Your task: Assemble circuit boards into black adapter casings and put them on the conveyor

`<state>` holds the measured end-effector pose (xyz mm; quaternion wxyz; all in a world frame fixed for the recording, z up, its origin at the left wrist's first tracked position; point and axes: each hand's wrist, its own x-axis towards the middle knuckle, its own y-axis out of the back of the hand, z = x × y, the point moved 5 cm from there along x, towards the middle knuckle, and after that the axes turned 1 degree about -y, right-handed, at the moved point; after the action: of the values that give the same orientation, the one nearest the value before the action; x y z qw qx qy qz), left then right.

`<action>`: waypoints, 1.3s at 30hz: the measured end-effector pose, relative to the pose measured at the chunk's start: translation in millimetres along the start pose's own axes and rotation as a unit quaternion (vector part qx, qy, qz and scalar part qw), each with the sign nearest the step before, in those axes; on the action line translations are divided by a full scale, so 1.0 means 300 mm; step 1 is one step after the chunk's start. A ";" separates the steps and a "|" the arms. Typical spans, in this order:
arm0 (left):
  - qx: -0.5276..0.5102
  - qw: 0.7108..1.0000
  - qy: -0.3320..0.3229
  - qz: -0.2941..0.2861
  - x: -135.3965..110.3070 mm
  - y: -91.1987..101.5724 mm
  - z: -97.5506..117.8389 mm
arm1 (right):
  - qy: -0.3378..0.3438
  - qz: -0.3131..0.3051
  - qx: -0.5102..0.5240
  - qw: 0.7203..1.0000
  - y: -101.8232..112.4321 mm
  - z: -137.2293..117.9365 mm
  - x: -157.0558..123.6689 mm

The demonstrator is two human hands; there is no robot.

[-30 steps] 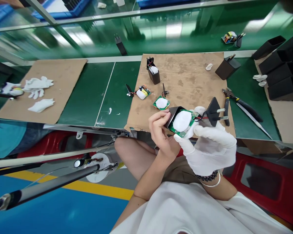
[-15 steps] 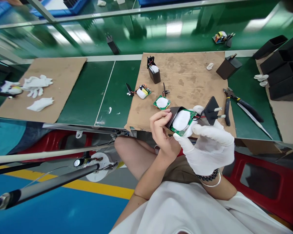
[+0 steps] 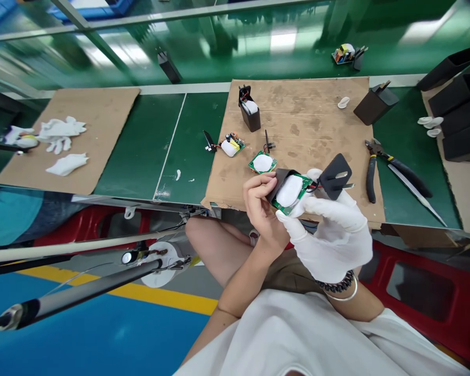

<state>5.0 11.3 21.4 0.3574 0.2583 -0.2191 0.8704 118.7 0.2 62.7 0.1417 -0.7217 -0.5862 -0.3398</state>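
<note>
Bare fingers of my left hand [image 3: 263, 206] are wrapped round a black plastic charger housing [image 3: 280, 180]. My right hand [image 3: 329, 237], in a white glove, grips a green circuit board [image 3: 289, 193] with a white pad on its face. The board sits partly inside the housing's mouth, its outer part still showing. Short red and black wires join it to a black plug cover [image 3: 336, 176] with metal pins, which hangs over the gloved fingers. Beyond my hands lie another padded circuit board [image 3: 262, 163] and a third board with a yellow part [image 3: 231, 146].
A half-fitted charger [image 3: 250, 112] stands on the cardboard [image 3: 309, 125]. To the right are a closed charger [image 3: 375, 104], cutting pliers [image 3: 372, 167], tweezers [image 3: 417, 194] and several black housings [image 3: 464, 109]. White gloves [image 3: 60, 130] rest on the left cardboard.
The plug cover has tilted and shifted slightly left with my gloved hand. The board appears a little deeper in the housing. The whole view has shifted slightly.
</note>
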 end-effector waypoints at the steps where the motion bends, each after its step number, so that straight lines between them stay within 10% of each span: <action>1: -0.009 1.000 0.009 0.002 -0.001 -0.001 -0.004 | 0.004 -0.008 -0.014 1.000 -0.003 -0.005 0.004; 16: 0.010 1.000 0.011 -0.007 0.019 -0.019 -0.024 | 0.113 -0.013 -0.043 0.993 0.029 -0.034 0.011; 39: -0.023 0.999 0.000 -0.026 -0.006 -0.017 -0.008 | 0.038 0.028 -0.072 0.996 0.031 -0.034 0.005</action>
<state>9.1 15.1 19.4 0.3856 0.2558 -0.2319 0.8556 124.1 -7.3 72.9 0.1213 -0.7329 -0.5340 -0.4036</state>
